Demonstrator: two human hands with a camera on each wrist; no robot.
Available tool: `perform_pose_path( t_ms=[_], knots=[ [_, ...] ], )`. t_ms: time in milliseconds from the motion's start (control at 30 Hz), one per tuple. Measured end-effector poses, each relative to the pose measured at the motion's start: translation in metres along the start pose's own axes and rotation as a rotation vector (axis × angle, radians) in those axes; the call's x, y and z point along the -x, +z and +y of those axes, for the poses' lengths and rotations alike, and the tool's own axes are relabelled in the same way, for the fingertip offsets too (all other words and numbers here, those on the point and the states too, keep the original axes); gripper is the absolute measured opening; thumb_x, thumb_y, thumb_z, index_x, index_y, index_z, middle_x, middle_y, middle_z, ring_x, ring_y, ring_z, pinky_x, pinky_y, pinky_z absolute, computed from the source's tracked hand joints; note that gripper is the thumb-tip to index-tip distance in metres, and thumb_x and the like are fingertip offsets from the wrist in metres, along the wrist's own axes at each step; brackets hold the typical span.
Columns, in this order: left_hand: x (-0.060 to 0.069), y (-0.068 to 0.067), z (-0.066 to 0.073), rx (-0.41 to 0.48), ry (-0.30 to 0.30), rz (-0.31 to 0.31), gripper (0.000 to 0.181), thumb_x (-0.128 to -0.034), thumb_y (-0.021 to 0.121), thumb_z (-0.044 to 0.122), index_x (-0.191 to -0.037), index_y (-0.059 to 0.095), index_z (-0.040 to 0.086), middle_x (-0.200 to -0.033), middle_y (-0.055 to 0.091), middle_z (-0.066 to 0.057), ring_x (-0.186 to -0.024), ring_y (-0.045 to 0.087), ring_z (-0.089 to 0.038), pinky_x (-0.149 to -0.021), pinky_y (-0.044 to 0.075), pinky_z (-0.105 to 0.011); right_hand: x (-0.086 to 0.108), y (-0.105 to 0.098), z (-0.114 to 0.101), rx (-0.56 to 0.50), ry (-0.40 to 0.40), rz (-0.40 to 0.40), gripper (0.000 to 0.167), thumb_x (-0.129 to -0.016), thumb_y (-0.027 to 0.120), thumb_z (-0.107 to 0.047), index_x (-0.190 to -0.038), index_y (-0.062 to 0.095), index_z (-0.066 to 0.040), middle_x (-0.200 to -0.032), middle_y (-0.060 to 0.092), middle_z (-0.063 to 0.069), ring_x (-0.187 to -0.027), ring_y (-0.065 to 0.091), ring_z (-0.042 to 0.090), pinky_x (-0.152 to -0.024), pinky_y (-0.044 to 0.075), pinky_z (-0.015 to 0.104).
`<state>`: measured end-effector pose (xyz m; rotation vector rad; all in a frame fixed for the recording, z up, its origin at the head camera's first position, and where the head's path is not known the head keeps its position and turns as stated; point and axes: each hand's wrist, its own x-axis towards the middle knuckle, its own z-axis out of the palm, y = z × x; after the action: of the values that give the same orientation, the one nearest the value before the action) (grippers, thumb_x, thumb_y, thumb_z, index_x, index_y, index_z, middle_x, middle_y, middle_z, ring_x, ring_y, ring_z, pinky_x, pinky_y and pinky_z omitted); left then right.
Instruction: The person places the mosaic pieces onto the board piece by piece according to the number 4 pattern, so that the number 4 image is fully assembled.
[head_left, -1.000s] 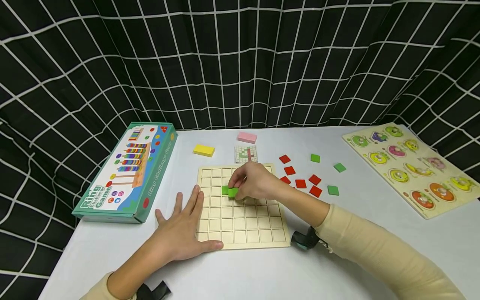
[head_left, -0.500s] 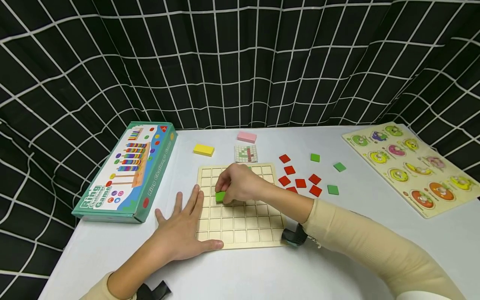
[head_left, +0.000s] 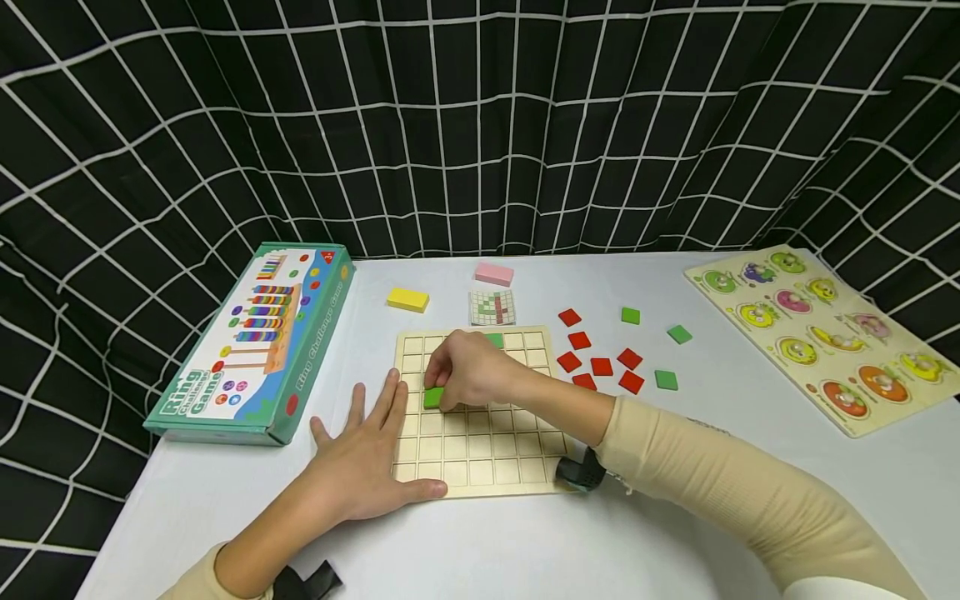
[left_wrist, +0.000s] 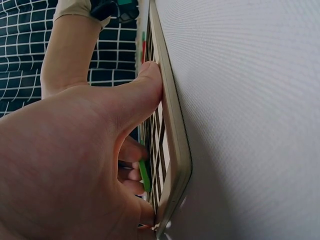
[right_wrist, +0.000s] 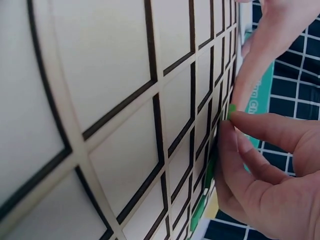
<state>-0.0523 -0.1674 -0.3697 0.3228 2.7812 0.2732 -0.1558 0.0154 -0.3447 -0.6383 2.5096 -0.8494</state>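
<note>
In the head view a pale wooden grid board lies on the white table. My left hand rests on its left edge, fingers spread and straight, thumb at the near edge; the left wrist view shows the thumb against the rim. My right hand pinches a green square tile over the cells near the board's left side. From the left wrist, that tile appears tilted against the grid. A second green tile sits in the top row, partly behind my right hand. Other cells under that hand are hidden.
Several red tiles and 3 green tiles lie right of the board. Behind it are a small pattern card, a pink block and a yellow block. A game box stands left, a fruit puzzle board right.
My right hand has shifted left and slightly nearer across the board with the green tile between its fingers. The top-row green tile has come into view. My left hand has stayed still.
</note>
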Motion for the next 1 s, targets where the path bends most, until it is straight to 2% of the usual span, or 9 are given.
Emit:
perform_pose_path(
  t_ms=[467,1000],
  knots=[
    [-0.0008,0.0005,-0.0001,-0.008,0.005,0.001,0.134,-0.0751,0.064,0.089,-0.168,0.012,0.006,-0.177,-0.002,-0.007,-0.158,0.009,-0.053,-0.096,0.014,-0.095,-0.0013,0.0025,-0.0034,0.027,-0.014,-0.013,0.03,-0.067,0.083,0.009,-0.087,0.08,-0.013,-0.078,0.069,-0.004,-0.078,0.06,0.011,-0.07,0.051,0.021],
    [-0.0007,0.0004,0.0,-0.014,-0.003,-0.005,0.136,-0.074,0.062,0.091,-0.168,0.01,0.008,-0.177,-0.003,-0.006,-0.158,0.009,-0.052,-0.097,0.015,-0.095,0.003,-0.0038,-0.0024,-0.06,0.012,-0.037,0.027,-0.07,0.09,0.002,-0.09,0.081,-0.014,-0.08,0.073,-0.005,-0.078,0.066,0.011,-0.073,0.054,0.023]
  ],
)
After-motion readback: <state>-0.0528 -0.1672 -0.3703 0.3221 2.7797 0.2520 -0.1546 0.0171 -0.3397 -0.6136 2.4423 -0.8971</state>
